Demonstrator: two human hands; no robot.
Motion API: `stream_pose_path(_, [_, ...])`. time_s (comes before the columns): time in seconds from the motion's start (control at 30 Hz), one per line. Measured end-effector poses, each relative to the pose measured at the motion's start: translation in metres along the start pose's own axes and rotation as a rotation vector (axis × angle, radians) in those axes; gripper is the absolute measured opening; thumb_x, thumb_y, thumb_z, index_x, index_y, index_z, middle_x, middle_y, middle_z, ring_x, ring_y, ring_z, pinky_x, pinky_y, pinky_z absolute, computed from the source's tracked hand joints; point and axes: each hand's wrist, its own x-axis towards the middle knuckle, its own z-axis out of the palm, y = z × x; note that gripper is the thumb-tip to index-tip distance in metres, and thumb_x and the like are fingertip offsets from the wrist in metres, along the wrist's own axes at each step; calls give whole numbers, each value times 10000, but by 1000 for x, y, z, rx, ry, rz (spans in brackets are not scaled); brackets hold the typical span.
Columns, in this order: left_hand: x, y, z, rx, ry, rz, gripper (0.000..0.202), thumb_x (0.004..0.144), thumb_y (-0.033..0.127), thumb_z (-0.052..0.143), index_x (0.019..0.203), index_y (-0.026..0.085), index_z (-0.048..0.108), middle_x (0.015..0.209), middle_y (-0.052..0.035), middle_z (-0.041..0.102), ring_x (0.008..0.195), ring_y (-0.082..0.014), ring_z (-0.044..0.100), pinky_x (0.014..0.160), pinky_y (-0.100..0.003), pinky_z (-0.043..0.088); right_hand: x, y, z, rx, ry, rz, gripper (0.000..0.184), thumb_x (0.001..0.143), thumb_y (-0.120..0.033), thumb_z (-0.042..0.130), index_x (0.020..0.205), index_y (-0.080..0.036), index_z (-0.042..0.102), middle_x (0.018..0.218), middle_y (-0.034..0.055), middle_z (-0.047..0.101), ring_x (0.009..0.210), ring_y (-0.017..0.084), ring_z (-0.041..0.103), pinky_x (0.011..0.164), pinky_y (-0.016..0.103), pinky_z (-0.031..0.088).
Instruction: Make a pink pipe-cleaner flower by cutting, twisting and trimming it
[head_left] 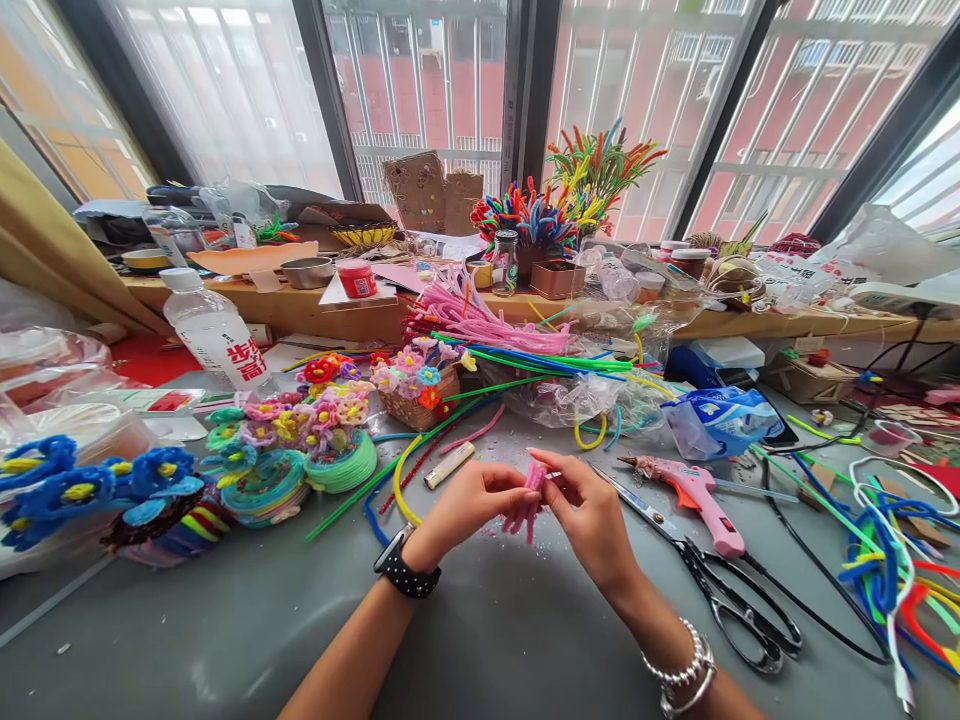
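Note:
Both hands meet over the middle of the grey table, closed on a small bundle of pink pipe cleaners (531, 498). My left hand (474, 503), with a dark dotted watch strap at the wrist, pinches the bundle from the left. From the other side, my right hand (585, 510) grips it between thumb and fingers; silver bracelets circle that wrist. Several pink ends hang down below the fingertips. Right of my right hand lie black-handled scissors (720, 580) and a pink glue gun (697, 495). A pale lighter (449, 465) lies just beyond my left hand.
Pipe-cleaner flowers in small baskets (341, 460) stand at the left, near a plastic bottle (214, 330). A heap of long pink pipe cleaners (480, 315) lies at the back. Loose cables and coloured pipe cleaners (877, 550) tangle at the right. A cluttered ledge (360, 318) runs below the windows.

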Motion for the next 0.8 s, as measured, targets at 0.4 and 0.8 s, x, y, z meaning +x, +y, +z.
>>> stream_pose_path(0.4, [0, 2, 0, 9, -29, -69, 295, 709, 386, 564, 746, 103, 641, 629, -1, 571, 566, -77, 446, 536, -187, 320, 0, 3, 0, -40, -30, -54, 235, 787, -172, 475, 960, -207, 631, 806, 37, 613, 658, 132, 581, 610, 235, 479])
stream_pose_path(0.8, [-1, 2, 0, -135, -50, -102, 287, 707, 388, 570, 717, 102, 585, 663, -34, 625, 592, -110, 548, 566, -215, 386, -1, 4, 3, -69, -31, -95, 296, 793, -166, 441, 1028, -216, 614, 826, 37, 649, 695, 143, 588, 634, 244, 475])
